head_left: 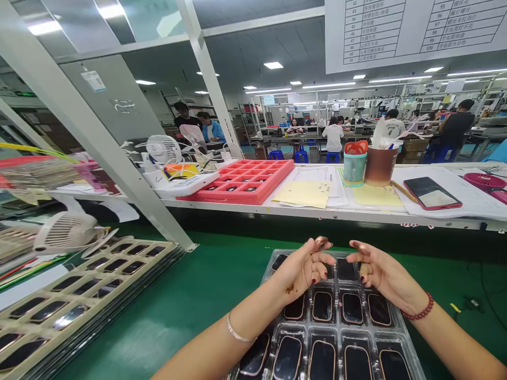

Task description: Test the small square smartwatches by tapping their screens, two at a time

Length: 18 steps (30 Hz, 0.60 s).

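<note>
A clear plastic tray (340,331) holds several dark rectangular watch faces with gold rims, set in rows of pockets on the green table. Above its far part hovers my left hand (307,266), palm turned inward, fingers apart and curved, with nothing in it. Facing it across a small gap is my right hand (382,272), also with spread, bent fingers and nothing held. Both hands hide parts of the tray's far rows.
At the left lies a stack of beige trays (75,295) with dark watch faces, beside a white fan (65,232). A shelf ahead bears a red tray (253,182), papers, two cups (380,166) and a phone (431,191). A slanted metal post (130,169) stands front left. People work beyond.
</note>
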Motion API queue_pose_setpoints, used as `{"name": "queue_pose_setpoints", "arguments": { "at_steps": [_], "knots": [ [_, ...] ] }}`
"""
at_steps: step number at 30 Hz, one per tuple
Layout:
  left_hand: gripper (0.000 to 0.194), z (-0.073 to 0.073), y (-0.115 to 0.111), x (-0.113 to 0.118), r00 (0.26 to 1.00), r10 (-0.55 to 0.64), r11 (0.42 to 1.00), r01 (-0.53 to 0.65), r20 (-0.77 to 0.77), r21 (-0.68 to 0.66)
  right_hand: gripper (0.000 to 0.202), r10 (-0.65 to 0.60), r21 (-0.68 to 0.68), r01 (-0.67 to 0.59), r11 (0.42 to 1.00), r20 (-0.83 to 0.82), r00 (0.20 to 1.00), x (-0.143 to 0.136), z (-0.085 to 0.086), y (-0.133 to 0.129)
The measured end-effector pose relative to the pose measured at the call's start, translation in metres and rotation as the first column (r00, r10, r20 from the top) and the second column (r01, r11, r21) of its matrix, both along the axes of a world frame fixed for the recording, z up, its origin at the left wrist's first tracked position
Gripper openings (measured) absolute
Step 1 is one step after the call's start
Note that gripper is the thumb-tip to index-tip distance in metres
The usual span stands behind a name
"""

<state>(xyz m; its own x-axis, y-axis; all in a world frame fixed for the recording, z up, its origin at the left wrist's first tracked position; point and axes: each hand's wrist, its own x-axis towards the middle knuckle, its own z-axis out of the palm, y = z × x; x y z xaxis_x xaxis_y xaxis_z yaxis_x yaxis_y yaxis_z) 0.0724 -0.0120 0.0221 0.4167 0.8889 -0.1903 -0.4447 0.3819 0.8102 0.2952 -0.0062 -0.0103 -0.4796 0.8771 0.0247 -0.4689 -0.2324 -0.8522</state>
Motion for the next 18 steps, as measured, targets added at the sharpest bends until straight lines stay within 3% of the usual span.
{"name": "queue_pose_setpoints", "arguments": {
  "at_steps": [3,7,10,13,16,18],
  "knots": [
    [0.058,0.001,0.004,-0.003,0.997,-0.044,0.994,0.051,0.071,-0.099,0.048,0.097,-0.092,-0.107,0.990,-0.105,0.990,0.005,-0.003,0.007],
    [0.065,0.001,0.005,-0.003,0.994,-0.054,0.991,0.065,0.092,-0.120,0.054,0.146,-0.119,-0.163,0.980,-0.142,0.979,0.008,-0.006,0.010],
    [0.058,0.000,0.003,-0.002,0.997,-0.050,0.995,0.055,0.057,-0.083,0.045,0.137,-0.076,-0.146,0.986,-0.114,0.984,0.007,-0.004,0.007],
    [0.035,-0.001,-0.001,0.000,0.999,-0.026,1.000,0.026,-0.044,0.004,0.036,0.093,0.016,-0.092,0.996,-0.030,0.995,0.003,0.001,0.002],
    [0.045,0.000,-0.005,0.002,0.992,-0.019,0.998,0.027,-0.125,0.062,0.053,0.062,0.064,-0.065,0.996,0.049,0.997,-0.001,0.004,-0.003],
    [0.047,0.001,-0.006,0.003,0.989,-0.022,0.997,0.033,-0.144,0.076,0.048,0.056,0.061,-0.060,0.996,0.053,0.997,-0.002,0.004,-0.004]
  ]
}}
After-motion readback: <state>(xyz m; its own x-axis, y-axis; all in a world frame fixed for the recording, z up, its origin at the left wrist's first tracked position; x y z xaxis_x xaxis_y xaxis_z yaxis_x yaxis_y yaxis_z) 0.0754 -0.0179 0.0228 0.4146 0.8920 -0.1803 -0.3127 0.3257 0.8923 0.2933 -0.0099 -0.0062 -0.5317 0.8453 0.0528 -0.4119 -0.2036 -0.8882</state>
